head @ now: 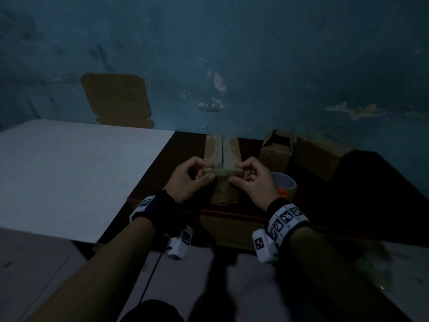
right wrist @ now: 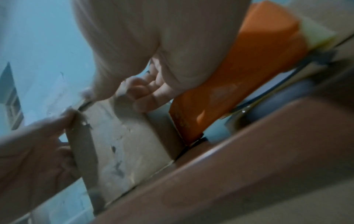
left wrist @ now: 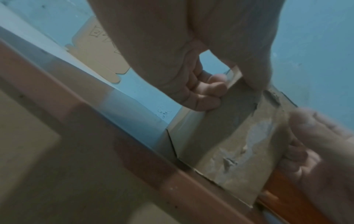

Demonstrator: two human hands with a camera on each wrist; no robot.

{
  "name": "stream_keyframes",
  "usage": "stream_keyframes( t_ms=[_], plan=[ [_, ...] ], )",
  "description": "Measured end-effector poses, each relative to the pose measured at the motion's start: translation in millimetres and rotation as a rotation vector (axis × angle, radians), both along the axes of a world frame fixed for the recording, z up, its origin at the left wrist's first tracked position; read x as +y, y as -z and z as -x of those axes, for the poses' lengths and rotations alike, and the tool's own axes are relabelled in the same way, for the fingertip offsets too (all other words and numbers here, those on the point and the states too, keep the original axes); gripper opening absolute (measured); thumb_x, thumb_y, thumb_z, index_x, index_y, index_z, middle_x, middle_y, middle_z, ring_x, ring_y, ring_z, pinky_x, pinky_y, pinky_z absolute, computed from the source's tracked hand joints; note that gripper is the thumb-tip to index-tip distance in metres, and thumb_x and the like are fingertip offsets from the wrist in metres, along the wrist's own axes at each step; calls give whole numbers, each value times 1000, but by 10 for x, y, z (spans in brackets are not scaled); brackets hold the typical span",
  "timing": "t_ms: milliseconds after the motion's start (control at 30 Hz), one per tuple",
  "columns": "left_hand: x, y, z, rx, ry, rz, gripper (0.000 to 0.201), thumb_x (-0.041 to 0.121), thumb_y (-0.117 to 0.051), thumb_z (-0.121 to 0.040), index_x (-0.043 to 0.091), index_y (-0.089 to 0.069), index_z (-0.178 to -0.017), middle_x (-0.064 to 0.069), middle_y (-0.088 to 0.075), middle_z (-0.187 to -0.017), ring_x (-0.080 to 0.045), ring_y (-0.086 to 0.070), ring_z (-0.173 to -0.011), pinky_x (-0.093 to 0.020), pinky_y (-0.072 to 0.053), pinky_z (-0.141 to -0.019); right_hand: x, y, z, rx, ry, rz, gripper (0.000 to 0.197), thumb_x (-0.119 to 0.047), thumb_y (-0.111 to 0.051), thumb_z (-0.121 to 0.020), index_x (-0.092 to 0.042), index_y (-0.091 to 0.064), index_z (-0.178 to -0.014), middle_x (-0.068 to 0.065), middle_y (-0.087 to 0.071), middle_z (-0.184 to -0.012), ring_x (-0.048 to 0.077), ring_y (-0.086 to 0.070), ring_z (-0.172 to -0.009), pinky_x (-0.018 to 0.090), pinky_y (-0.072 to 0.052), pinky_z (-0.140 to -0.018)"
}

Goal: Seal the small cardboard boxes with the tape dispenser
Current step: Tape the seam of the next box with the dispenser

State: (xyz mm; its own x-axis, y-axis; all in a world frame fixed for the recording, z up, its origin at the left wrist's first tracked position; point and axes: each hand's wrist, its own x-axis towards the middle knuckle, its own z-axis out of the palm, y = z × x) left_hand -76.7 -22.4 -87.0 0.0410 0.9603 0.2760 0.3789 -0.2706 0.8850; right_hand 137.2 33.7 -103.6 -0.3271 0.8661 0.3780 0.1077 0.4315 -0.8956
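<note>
A small brown cardboard box (head: pixel 222 173) with worn, taped flaps stands at the near edge of a dark wooden table (head: pixel 362 196), at the centre of the head view. The left hand (head: pixel 189 180) grips its top near corner from nine o'clock, thumb on the front face and curled fingers (left wrist: pixel 208 92) over the top edge. The right hand (head: pixel 254 181) grips the matching corner from three o'clock in the same way. A strip of clear tape appears to lie across the top edge between them, though the dim light leaves this uncertain. An orange tape dispenser with a pale roll (head: pixel 286 185) sits just beside the right hand at three o'clock. Two more brown cardboard boxes (head: pixel 299 154) stand at one o'clock by the blue wall (head: pixel 255 54). A white board (head: pixel 69 173) lies at nine o'clock.
</note>
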Motion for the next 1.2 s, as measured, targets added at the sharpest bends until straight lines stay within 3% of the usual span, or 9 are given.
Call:
stream_keyframes(
  t_ms=[100, 267, 333, 400, 567, 700, 900, 1033, 1200],
  plan=[
    [-6, 1, -50, -41, -25, -38, 22, 15, -73, -82, 25, -59, -96, -10, -60, -90, -5, -58, -77, -12, -47, -67, 11, -12, 38, 20, 26, -8, 29, -8, -79, -76, -23, -58, -88, -5, -45, -70, 4, -43, -64, 20, -41, -61],
    [22, 16, -5, -28, -17, -11, 22, 18, -74, -82, 25, -61, -99, -14, -62, -104, -19, -60, -92, -16, -49, -73, 20, -13, -77, -12, -43, 12, 28, -13, -77, -79, -25, -62, -99, 4, -57, -82, 6, -54, -74, 20, -50, -70],
    [28, 14, 12, -35, -1, 13, 22, 19, -73, -82, 25, -61, -100, -14, -61, -108, -22, -60, -98, -28, -52, -80, 26, -10, -154, -29, -105, 37, 30, -11, -73, -83, -27, -64, -107, 8, -61, -82, 9, -61, -77, 22, -54, -77],
    [28, 9, 6, -45, 9, 22, 21, 18, -73, -83, 26, -61, -99, -17, -60, -110, -28, -59, -101, -38, -54, -86, 34, -15, -174, -3, -137, 77, 31, -5, -70, -85, -26, -64, -108, 9, -61, -76, 11, -65, -73, 25, -56, -72],
    [19, -14, -1, -47, 9, 35, 20, 16, -71, -84, 25, -60, -98, -24, -58, -111, -37, -57, -102, -42, -51, -87, 111, -94, -81, -111, -33, 8, 21, -10, -75, -81, -21, -61, -93, 7, -57, -66, 12, -64, -59, 25, -50, -48],
    [21, -33, -5, -31, 5, 33, 19, 17, -71, -84, 26, -59, -97, -19, -59, -112, -34, -58, -102, -44, -53, -88, 141, -51, -83, -151, 10, -51, 23, -17, -77, -80, -28, -58, -85, 0, -55, -61, 16, -59, -58, 28, -46, -48],
    [9, -36, -3, 5, -6, 38, 17, 19, -70, -86, 23, -60, -98, -9, -61, -102, -17, -60, -84, -30, -53, -75, 102, -81, -119, -211, -37, -89, 13, -15, -69, -87, -18, -56, -88, -3, -55, -74, 9, -52, -66, 21, -46, -59],
    [38, -106, 39, -185, 53, 200, 19, 14, -44, -99, 16, -62, -97, 1, -57, -84, -12, -50, -70, -25, -42, -65, 98, -175, -80, -144, -65, -33, 24, -30, -55, -96, -18, -48, -76, 11, -54, -68, 23, -58, -62, 24, -46, -55],
    [43, -77, 24, -4, 15, 77, 5, 33, -62, -92, 27, -62, -92, -3, -63, -95, -21, -60, -85, -32, -50, -77, 112, -115, -5, -118, -29, -113, 28, -25, -71, -86, -22, -46, -73, -20, -50, -60, 4, -41, -58, 20, -37, -56]
  ],
)
